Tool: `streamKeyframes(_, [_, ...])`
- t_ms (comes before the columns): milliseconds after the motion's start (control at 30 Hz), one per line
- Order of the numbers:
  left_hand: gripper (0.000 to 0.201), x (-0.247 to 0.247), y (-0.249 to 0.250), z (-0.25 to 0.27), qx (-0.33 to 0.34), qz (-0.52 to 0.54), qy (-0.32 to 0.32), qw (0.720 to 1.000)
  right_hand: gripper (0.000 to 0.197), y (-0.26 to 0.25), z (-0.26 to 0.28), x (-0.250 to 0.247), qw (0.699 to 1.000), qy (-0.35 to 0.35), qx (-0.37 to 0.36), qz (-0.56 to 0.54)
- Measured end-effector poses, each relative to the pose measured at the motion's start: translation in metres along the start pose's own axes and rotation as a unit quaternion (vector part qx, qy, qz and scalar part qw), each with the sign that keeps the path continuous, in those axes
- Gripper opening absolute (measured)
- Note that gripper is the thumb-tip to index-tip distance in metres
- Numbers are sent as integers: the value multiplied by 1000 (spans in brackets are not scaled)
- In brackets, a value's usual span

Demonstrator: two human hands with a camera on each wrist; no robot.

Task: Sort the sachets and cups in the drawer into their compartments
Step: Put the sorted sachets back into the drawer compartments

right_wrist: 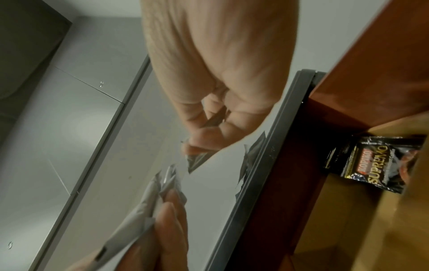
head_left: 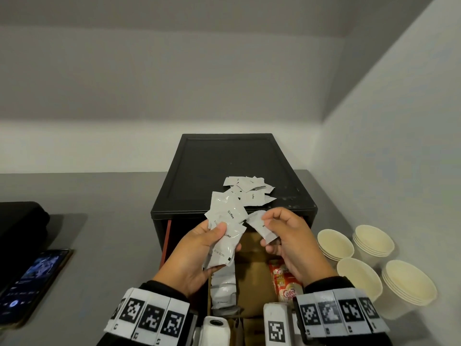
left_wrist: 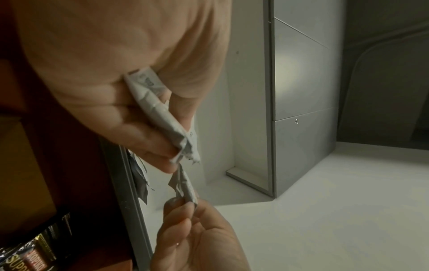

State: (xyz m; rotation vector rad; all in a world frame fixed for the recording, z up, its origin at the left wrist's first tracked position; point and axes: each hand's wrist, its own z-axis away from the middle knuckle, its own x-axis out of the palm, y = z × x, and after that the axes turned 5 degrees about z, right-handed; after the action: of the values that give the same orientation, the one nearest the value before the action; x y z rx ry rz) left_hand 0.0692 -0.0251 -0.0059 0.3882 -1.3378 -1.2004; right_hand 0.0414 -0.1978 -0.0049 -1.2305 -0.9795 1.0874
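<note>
A fan of white coffee sachets (head_left: 225, 229) sits in the left hand (head_left: 199, 255), thumb pressed over their faces and fingers curled behind, held above the open drawer (head_left: 252, 268) in front of the black cabinet (head_left: 232, 176). One more white sachet (head_left: 260, 227) is pinched between thumb and fingertips of the right hand (head_left: 287, 240), just beside the fan and not quite joined to it. More of the same white sachets lie in a loose heap (head_left: 249, 193) on the cabinet's top, and a column of white packets (head_left: 223, 285) already stands in a drawer compartment below the left hand, with a red creamer sachet (head_left: 283, 283) in the compartment to the right. The step in hand looks like gathering like sachets into one stack. To do it well, the single sachet should slide flat under the left thumb with its edges squared to the others, so the bundle drops into the white-packet compartment without splaying. Both wrists are raised over the drawer, palms turned inward toward each other, the right grip tight only at the fingertips. Paper cups (head_left: 359, 248) wait in short stacks on the grey surface (head_left: 112, 221) to the right, well apart from the hands; a phone (head_left: 30, 283) lies at the far left.
</note>
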Motion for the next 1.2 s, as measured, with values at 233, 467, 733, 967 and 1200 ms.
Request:
streamKeyframes(233, [17, 1, 1, 4, 14, -5, 20, 1000, 36, -4, 6, -4, 997, -72, -23, 29])
streamKeyframes(467, [17, -2, 1, 5, 26, -17, 39, 999, 15, -4, 1, 2, 993, 40, -23, 106])
streamKeyframes(733, [17, -3, -1, 7, 25, -10, 53, 998, 18, -7, 7, 3, 992, -14, 39, -115])
streamKeyframes(967, [18, -3, -4, 9, 14, -12, 51, 999, 37, -3, 6, -1, 982, -41, 58, -177])
streamKeyframes(1200, [16, -4, -5, 9, -15, -46, 29, 998, 24, -10, 3, 7, 1000, -19, -6, -10])
